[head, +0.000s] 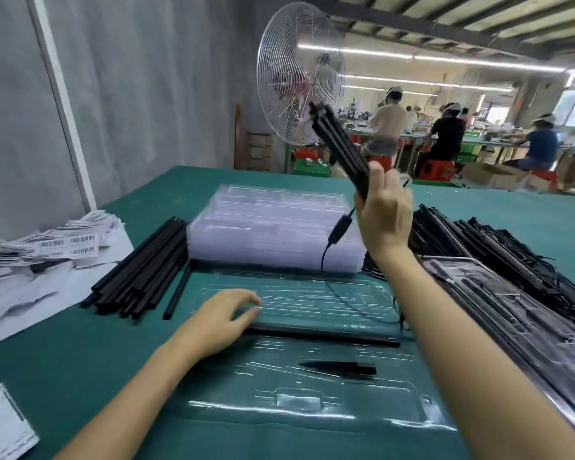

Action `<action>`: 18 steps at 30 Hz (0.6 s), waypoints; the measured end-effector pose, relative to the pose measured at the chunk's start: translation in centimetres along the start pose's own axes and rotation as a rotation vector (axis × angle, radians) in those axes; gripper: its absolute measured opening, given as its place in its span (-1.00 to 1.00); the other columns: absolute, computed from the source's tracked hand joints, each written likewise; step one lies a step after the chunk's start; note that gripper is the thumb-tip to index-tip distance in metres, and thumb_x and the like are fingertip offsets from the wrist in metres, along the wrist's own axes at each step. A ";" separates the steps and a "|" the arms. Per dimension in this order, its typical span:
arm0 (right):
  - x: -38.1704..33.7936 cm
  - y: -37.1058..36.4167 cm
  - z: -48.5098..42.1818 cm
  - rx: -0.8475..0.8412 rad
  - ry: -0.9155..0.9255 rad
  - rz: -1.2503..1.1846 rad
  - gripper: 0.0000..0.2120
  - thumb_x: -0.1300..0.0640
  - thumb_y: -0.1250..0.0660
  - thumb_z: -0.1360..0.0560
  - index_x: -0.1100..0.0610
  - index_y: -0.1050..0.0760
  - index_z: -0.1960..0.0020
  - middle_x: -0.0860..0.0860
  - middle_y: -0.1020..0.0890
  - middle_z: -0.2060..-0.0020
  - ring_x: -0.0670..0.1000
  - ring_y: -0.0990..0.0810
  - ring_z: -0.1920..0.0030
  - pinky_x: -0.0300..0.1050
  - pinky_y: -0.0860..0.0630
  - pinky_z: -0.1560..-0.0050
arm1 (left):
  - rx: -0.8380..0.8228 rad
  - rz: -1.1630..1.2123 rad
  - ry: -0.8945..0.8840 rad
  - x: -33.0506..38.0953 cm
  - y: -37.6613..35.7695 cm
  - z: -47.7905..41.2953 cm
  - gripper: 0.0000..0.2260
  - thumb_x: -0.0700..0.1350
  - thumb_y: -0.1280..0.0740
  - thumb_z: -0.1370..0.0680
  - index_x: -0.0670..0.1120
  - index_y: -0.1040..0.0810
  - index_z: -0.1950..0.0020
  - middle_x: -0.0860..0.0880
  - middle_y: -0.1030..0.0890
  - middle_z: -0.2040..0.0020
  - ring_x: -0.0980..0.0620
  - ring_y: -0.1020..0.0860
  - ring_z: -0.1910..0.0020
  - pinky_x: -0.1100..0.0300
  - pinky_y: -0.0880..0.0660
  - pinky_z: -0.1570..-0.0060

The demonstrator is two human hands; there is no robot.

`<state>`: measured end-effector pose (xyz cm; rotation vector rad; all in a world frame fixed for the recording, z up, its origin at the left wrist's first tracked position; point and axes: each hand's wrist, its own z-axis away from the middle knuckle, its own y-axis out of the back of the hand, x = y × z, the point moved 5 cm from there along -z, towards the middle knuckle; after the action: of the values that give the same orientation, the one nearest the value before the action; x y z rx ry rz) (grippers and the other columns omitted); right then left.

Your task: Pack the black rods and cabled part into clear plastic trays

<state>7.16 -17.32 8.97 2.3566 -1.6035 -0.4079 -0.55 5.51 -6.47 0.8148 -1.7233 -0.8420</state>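
My right hand (384,220) grips the cabled part (341,146) high, likely freeing its cable; my left hand (219,322), fingers (243,296) loose, steadies the clear tray (312,303).

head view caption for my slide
Right hand holds cabled black rods up over a clear tray; left hand rests on the tray.

A factory packing floor: seated workers (445,134) at long benches, stacked clear trays (273,227), industrial fan (296,78).

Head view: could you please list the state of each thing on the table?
cabled part: raised, cable dangling
right hand: grips the cabled part
open tray: lying flat, partly filled
black rod: lying in open tray
left hand: rests on open tray
tray stack: neatly stacked
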 end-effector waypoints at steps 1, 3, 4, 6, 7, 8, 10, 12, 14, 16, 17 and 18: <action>0.0 0.9 -0.7 0.117 0.041 -0.034 -0.66 0.26 -0.30 -0.48 0.22 -0.28 -0.21 0.27 -0.54 0.18 0.17 -0.53 0.28 0.03 -0.46 0.23 | -0.041 -0.078 -0.018 -0.5 -1.0 0.3 -0.71 0.02 -0.23 -0.61 0.03 -0.49 -0.31 0.10 -0.43 -0.39 0.12 -0.31 -0.41 0.27 -0.18 -0.38; 0.0 1.9 -2.2 0.217 0.126 -0.083 -0.68 0.26 -0.25 -0.47 0.15 -0.18 -0.15 0.29 -0.53 0.19 0.19 -0.55 0.27 0.02 -0.47 0.21 | -0.076 -0.158 -0.022 -1.2 -1.8 0.5 -0.64 0.10 -0.16 -0.62 0.13 -0.36 -0.41 0.17 -0.25 -0.49 0.17 -0.12 -0.50 0.17 -0.01 -0.48; 0.1 2.1 -3.0 0.222 0.147 -0.087 -0.70 0.23 -0.20 -0.48 0.14 -0.16 -0.14 0.31 -0.54 0.16 0.20 -0.56 0.23 0.03 -0.47 0.18 | -0.085 -0.170 -0.009 -1.3 -2.0 0.6 -0.64 0.12 -0.13 -0.62 0.16 -0.33 -0.42 0.19 -0.21 -0.50 0.19 -0.09 -0.51 0.15 0.04 -0.48; 0.5 1.9 -4.3 0.178 0.168 -0.061 -0.73 0.20 -0.13 -0.50 0.11 -0.13 -0.15 0.34 -0.53 0.04 0.24 -0.57 0.09 0.09 -0.49 0.07 | -0.089 -0.186 0.001 -1.4 -2.4 0.6 -0.65 0.14 -0.09 -0.63 0.18 -0.31 -0.42 0.20 -0.22 -0.50 0.19 -0.10 -0.50 0.14 0.06 -0.47; 0.7 1.5 -4.9 0.121 0.164 -0.065 -0.73 0.21 -0.13 -0.52 0.10 -0.12 -0.16 0.35 -0.51 -0.02 0.25 -0.56 0.04 0.12 -0.49 0.02 | -0.083 -0.193 0.005 -1.3 -2.6 0.7 -0.65 0.14 -0.08 -0.63 0.19 -0.31 -0.42 0.20 -0.22 -0.50 0.19 -0.10 -0.50 0.14 0.06 -0.47; 0.9 1.0 -5.2 0.039 0.145 -0.092 -0.72 0.23 -0.14 -0.54 0.09 -0.12 -0.19 0.34 -0.47 -0.08 0.25 -0.54 0.02 0.12 -0.51 -0.01 | -0.075 -0.192 0.010 -1.3 -2.7 0.8 -0.65 0.14 -0.08 -0.63 0.19 -0.30 -0.42 0.21 -0.23 -0.49 0.20 -0.11 -0.49 0.14 0.07 -0.47; 0.9 -0.5 -5.0 -0.160 0.067 -0.153 -0.71 0.24 -0.16 -0.58 0.17 -0.24 -0.29 0.30 -0.38 -0.21 0.20 -0.53 0.12 0.06 -0.54 0.05 | -0.056 -0.200 0.019 -1.2 -2.7 1.0 -0.66 0.11 -0.06 -0.64 0.17 -0.30 -0.42 0.21 -0.26 -0.47 0.22 -0.14 -0.48 0.15 0.06 -0.47; 0.9 -2.2 -3.5 -0.389 -0.031 -0.103 -0.73 0.22 -0.16 -0.59 0.26 -0.31 -0.27 0.22 -0.37 -0.26 0.17 -0.51 0.19 0.02 -0.51 0.17 | -0.019 -0.224 0.021 -1.0 -2.4 0.9 -0.68 0.08 -0.06 -0.65 0.15 -0.33 -0.40 0.21 -0.33 -0.43 0.23 -0.21 -0.44 0.14 0.01 -0.46; 1.0 -3.7 -0.9 -0.627 -0.134 -0.017 -0.80 0.18 -0.13 -0.59 0.23 -0.32 -0.19 0.20 -0.46 -0.16 0.22 -0.55 0.11 0.07 -0.47 0.19 | 0.017 -0.221 0.033 -0.7 -2.3 0.8 -0.71 0.07 -0.05 -0.65 0.16 -0.36 -0.36 0.24 -0.38 -0.37 0.24 -0.26 -0.39 0.13 -0.03 -0.44; 1.2 -4.3 1.6 -0.793 -0.230 0.003 -0.82 0.13 -0.16 -0.58 0.20 -0.35 -0.13 0.18 -0.53 -0.01 0.22 -0.59 0.15 0.07 -0.55 0.17 | 0.036 -0.207 0.044 -0.5 -2.4 1.0 -0.72 0.07 -0.04 -0.65 0.17 -0.37 -0.34 0.26 -0.40 -0.34 0.25 -0.27 -0.38 0.13 -0.02 -0.44; 1.3 -4.5 2.6 -0.846 -0.252 -0.005 -0.80 0.09 -0.20 -0.57 0.19 -0.38 -0.12 0.16 -0.54 0.02 0.20 -0.60 0.17 0.08 -0.58 0.14 | 0.037 -0.201 0.050 -0.5 -2.5 1.1 -0.71 0.08 -0.03 -0.65 0.17 -0.37 -0.34 0.26 -0.39 -0.34 0.26 -0.27 -0.38 0.13 -0.01 -0.44; 1.1 -4.6 3.4 -0.880 -0.239 -0.013 -0.76 0.03 -0.25 -0.55 0.16 -0.41 -0.12 0.14 -0.53 0.00 0.18 -0.59 0.17 0.06 -0.58 0.10 | 0.035 -0.190 0.056 -0.5 -2.4 1.2 -0.71 0.08 -0.03 -0.65 0.17 -0.37 -0.34 0.27 -0.39 -0.34 0.26 -0.26 -0.38 0.12 0.01 -0.45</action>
<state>10.24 -16.93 4.06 1.6717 -1.1294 -1.1529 -1.20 4.85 -9.06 1.0286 -1.6332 -0.9086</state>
